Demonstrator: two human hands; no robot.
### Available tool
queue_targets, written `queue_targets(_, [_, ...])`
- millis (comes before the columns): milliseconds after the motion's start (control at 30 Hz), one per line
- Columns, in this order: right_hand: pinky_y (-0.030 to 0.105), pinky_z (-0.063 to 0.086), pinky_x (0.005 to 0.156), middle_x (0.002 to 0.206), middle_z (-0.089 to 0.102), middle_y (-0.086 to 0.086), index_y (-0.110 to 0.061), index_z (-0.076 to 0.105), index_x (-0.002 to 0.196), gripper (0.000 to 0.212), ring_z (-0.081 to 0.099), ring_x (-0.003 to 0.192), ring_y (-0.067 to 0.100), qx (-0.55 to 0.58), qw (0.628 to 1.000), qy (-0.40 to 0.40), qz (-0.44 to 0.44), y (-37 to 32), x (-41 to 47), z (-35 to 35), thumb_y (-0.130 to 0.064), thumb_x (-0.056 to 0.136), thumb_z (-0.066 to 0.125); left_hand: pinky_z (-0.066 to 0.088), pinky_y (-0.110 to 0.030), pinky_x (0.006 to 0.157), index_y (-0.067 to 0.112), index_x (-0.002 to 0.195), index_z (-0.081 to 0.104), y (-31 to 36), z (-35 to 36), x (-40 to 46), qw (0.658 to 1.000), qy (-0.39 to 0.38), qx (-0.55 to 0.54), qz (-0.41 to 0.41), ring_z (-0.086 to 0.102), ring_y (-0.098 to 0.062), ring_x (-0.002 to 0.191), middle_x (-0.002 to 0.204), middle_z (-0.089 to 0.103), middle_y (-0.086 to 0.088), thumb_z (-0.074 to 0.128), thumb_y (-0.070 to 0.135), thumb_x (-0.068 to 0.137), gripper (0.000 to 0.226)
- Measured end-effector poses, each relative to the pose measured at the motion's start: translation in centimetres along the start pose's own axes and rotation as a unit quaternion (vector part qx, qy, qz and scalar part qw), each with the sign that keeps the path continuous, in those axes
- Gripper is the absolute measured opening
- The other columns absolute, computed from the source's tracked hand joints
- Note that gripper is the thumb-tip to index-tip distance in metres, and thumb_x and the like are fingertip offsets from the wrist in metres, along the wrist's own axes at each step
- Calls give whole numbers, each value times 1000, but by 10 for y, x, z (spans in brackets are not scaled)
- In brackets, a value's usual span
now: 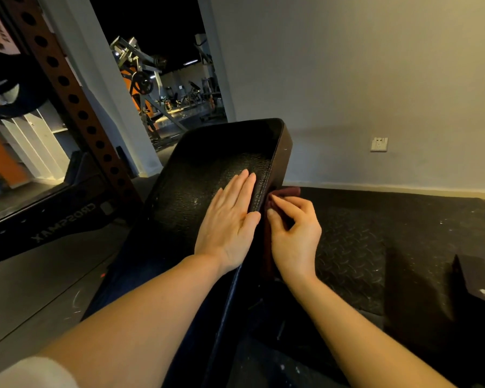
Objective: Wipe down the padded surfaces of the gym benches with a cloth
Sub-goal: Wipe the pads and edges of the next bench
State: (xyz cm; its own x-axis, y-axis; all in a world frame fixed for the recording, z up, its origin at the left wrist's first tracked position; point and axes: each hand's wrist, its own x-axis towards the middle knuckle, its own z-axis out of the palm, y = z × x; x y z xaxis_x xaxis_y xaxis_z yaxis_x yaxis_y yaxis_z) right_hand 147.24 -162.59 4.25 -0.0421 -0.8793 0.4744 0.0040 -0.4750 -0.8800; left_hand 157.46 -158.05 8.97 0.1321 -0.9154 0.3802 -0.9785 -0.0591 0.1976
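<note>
- At the far left, we are seeing an orange-brown rack upright (67,91) with a row of round holes, and a dark base bar (53,222) lettered CROSSMAX lying on the grey floor.
- Behind it, we are looking through a doorway (163,79) at dim gym machines in the next room.
- Across the middle, we are leaning over the bench pad (207,175), black and textured, which is running away from us and tilting up toward the wall.
- We are resting our left hand (227,225) flat on the pad's top near its right edge; the fingers are lying straight and close together, palm down, grasping nothing.
- Just right of that edge, we are gripping a dark red cloth (287,191) with our right hand (294,233); the fingers are curling around it and the thumb and forefinger are pinching a fold, pressing the cloth against the pad's side face.
- Most of the cloth is bunching between the hand and the pad, with one corner sticking out beyond the fingertips.
- Further right, we are seeing black rubber mat flooring (375,233) with a tread pattern, a white wall socket (379,144) low on the pale wall, and a dark object (476,278) at the frame's edge that we cannot identify.
</note>
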Motion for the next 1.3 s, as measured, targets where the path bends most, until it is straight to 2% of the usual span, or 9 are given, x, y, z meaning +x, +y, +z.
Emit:
queue_targets(67, [9, 40, 93, 113, 59, -4, -13, 69, 116, 29, 54, 103, 4, -10, 1000, -3, -3, -1, 15, 0, -7, 88, 68, -8, -26, 120, 29, 153, -3, -1, 1, -5, 1000, -1, -7, 1, -14, 4, 144, 160, -11, 14, 19, 36, 87, 70])
queue_targets(333, [-3, 34, 85, 113, 54, -6, -14, 66, 120, 31, 50, 102, -1, 4, 1000, 18, 11, -5, -2, 5, -10, 90, 65, -10, -21, 118, 28, 153, -3, -8, 3, -34, 1000, 2, -10, 12, -15, 7, 143, 160, -9, 15, 22, 34, 86, 72])
queue_targets(467, [6, 34, 88, 116, 57, 0, -13, 66, 121, 29, 52, 105, 4, 1, 998, 15, 60, -9, 34, 6, -11, 92, 63, -9, -22, 119, 28, 153, -3, -9, 3, -41, 1000, 1, -14, 17, -16, 9, 141, 160, -10, 16, 23, 32, 87, 71])
queue_targets(567, [-3, 33, 84, 114, 56, -2, -14, 66, 120, 30, 52, 98, -2, 9, 999, 20, 36, -10, 12, 7, -10, 91, 64, -9, -22, 119, 27, 153, -3, -10, 4, -43, 1000, 7, -12, 19, -17, 10, 141, 160, -10, 16, 23, 31, 88, 70])
queue_targets(667, [-4, 33, 86, 112, 54, -8, -15, 65, 120, 31, 49, 98, -11, 6, 1000, 6, 11, -5, -18, 3, -9, 89, 66, -11, -21, 118, 28, 153, -5, -10, 5, -42, 1000, 10, -2, 16, -18, 10, 140, 160, -11, 16, 23, 31, 88, 70])
queue_targets(900, [-7, 32, 80, 114, 56, -3, -13, 66, 120, 29, 50, 95, -5, 20, 998, 25, 56, -8, 19, 8, -10, 91, 64, -12, -20, 117, 29, 153, -6, -9, 5, -43, 1000, 6, 6, 12, -19, 9, 141, 160, -12, 15, 20, 33, 88, 71])
queue_targets(1067, [1, 38, 89, 112, 55, -6, -16, 66, 119, 31, 50, 99, -8, 15, 1000, -1, 16, -4, -19, 1, -10, 89, 66, -12, -22, 118, 31, 151, -9, -11, 6, -43, 1000, 13, 17, 16, -20, 9, 140, 160, -14, 15, 9, 44, 80, 74])
queue_targets(1200, [17, 37, 98, 118, 56, 1, -15, 64, 124, 32, 52, 108, 6, -4, 1000, 19, 22, -9, 36, -4, -13, 91, 63, -1, -28, 120, 29, 154, 1, -9, -2, -43, 1000, 11, 9, 15, -7, 1, 145, 162, -2, 11, 9, 58, 84, 76])
queue_targets(1300, [20, 35, 100, 125, 53, 4, -17, 58, 129, 34, 51, 115, 13, 22, 998, 35, 39, -17, 96, -6, -19, 95, 58, 3, -34, 121, 26, 154, 8, -1, -14, -16, 997, 56, 30, 32, 2, -7, 146, 161, 9, 5, 8, 71, 86, 81])
